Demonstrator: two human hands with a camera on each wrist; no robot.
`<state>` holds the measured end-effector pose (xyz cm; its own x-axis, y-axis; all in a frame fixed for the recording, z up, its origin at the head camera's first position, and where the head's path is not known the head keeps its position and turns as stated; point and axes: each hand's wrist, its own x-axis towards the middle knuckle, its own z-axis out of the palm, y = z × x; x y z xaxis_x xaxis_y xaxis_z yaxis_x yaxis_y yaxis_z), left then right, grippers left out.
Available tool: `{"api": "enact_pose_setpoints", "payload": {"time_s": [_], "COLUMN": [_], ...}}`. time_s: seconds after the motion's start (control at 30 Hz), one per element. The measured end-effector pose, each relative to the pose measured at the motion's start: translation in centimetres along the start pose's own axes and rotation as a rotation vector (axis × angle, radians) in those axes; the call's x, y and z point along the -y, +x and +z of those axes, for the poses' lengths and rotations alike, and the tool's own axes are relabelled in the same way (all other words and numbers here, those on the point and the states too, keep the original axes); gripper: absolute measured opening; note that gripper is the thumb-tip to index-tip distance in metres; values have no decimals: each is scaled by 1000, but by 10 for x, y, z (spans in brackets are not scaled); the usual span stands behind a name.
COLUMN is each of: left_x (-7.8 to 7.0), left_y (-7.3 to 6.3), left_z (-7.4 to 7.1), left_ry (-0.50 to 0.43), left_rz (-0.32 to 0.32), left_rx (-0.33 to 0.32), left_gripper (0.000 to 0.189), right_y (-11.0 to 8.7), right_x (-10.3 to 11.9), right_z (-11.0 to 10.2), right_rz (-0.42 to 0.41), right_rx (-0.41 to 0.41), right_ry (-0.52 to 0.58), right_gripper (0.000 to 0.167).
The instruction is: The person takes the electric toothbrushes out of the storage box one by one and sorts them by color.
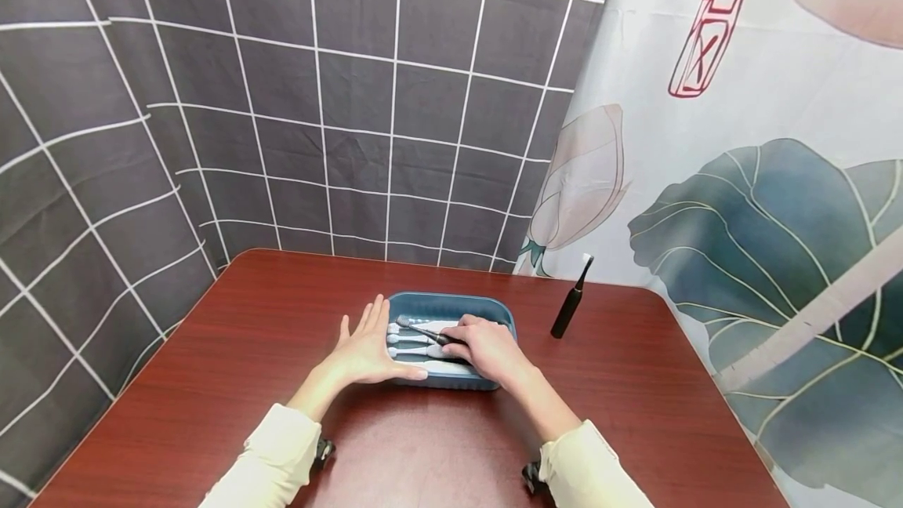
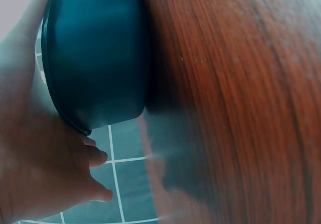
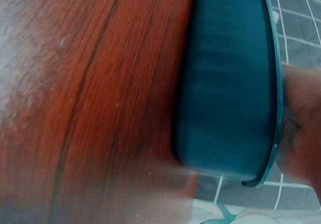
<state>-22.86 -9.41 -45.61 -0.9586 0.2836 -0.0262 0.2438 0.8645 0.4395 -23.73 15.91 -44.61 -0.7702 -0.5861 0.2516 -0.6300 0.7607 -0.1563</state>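
A blue plastic basket [image 1: 451, 306] sits on the table with several white electric toothbrushes [image 1: 416, 352] lying side by side in it. My right hand [image 1: 487, 347] reaches over its right part and grips a black electric toothbrush [image 1: 427, 333], whose head points left above the white ones. The palm hides most of that handle. At the basket's left end is my left hand [image 1: 363, 351], fingers straight and thumb spread along the near rim. In the left wrist view, this hand [image 2: 40, 148] lies against the basket's rim; the right wrist view shows the basket's outer wall [image 3: 230, 83].
Another black electric toothbrush [image 1: 567, 309] stands upright on the red-brown table [image 1: 282, 320], right of the basket. Behind the table hangs a dark grey grid-patterned curtain [image 1: 353, 139], and on the right a cloth printed with lotus leaves [image 1: 776, 234].
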Motion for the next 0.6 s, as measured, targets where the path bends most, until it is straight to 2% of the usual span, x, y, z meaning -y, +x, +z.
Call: {"api": "enact_pose_setpoints", "payload": {"time_s": [0.13,0.3,0.37,0.47,0.6], "left_x": [1,2,2,2,2], "left_y": [1,2,2,1,2], "left_z": [1,3,3,4,4], "left_ry": [-6,1,5,2,-11], "left_rz": [3,7,6,5,8], "left_rx": [-4,-17,-20,-20,-17], "left_gripper": [151,151,151,151,151], "right_y": [-4,-9,-11,-17,-30], "right_x": [-9,-22,-27,-36,-43], "right_z": [-1,-9,-15,-23,-39], "right_rz": [43,77,76,99,156], "right_rx": [-160,-530,-660,-780,-857], "right_ry": [122,384,445,486,498], "right_gripper": [29,26,26,27,24]}}
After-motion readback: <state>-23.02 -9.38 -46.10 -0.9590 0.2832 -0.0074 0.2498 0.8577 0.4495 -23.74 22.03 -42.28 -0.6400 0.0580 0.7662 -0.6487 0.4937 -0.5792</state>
